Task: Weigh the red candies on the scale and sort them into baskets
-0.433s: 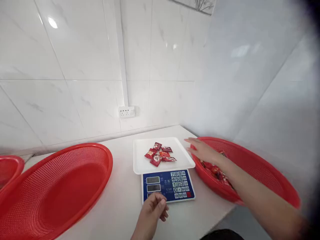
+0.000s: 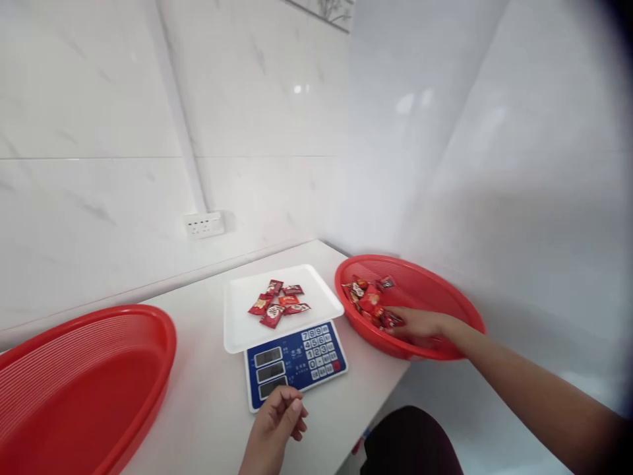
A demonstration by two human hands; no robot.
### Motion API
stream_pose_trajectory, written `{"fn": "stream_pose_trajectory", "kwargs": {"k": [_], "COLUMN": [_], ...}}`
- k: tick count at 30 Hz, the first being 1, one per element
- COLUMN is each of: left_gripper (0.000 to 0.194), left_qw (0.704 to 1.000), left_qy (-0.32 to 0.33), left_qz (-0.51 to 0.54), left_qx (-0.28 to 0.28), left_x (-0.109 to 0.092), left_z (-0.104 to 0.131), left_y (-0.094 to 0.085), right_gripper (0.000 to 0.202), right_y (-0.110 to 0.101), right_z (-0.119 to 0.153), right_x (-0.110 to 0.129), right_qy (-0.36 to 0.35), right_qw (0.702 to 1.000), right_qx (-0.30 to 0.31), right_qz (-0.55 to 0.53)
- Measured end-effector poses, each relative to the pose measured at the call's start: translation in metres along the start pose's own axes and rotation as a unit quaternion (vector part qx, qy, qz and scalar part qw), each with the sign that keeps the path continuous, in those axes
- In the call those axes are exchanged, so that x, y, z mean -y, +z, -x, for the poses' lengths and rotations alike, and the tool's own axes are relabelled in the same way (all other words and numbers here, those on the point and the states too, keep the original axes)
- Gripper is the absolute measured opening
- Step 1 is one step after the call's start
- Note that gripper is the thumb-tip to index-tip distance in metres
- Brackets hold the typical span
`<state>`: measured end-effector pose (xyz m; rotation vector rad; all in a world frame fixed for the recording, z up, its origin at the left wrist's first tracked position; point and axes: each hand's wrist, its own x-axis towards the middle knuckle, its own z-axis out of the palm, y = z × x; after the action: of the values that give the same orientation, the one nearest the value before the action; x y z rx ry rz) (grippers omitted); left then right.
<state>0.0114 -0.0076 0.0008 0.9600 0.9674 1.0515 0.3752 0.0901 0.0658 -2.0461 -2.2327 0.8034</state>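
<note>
left hand (image 2: 275, 421): curled by blue scale (image 2: 297, 361), can't tell if tips touch | right hand (image 2: 414, 323): touching red candies (image 2: 370, 301) in basket (image 2: 442, 295), grip can't tell

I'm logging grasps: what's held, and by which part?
Left hand: nothing visible. Right hand: among small red wrapped packets in the red mesh basket; a grip cannot be told.

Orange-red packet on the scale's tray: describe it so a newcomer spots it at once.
Find the blue-faced scale between the left red basket and the right red basket. On its white tray, the orange-red packet lies between the two rightmost dark red packets. Its brighter, more orange wrapper sets it apart from its darker neighbours.
</note>
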Motion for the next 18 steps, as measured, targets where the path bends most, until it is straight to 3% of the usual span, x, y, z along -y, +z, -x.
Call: {"fn": "stream_pose_trajectory", "kwargs": {"k": [8,18], "left_gripper": [0.040,0.042], "left_qw": [1.000,1.000], "left_qy": [-0.012,-0.007], "left_qz": [-0.027,-0.023], "left_qx": [-0.012,-0.012], "left_x": [-0.002,0.000], "left_z": [-0.002,-0.002], "left_y": [0.000,0.000], "right_gripper": [0.018,0.031], "right_y": [-0.012,-0.034], "right_z": [-0.002,-0.005], "right_x": [0.006,0.015], "right_qy": [0.033,0.051], "right_qw": [0.998,0.995], "right_qx": [-0.037,-0.080], "right_qz": [0.033,0.035]}}
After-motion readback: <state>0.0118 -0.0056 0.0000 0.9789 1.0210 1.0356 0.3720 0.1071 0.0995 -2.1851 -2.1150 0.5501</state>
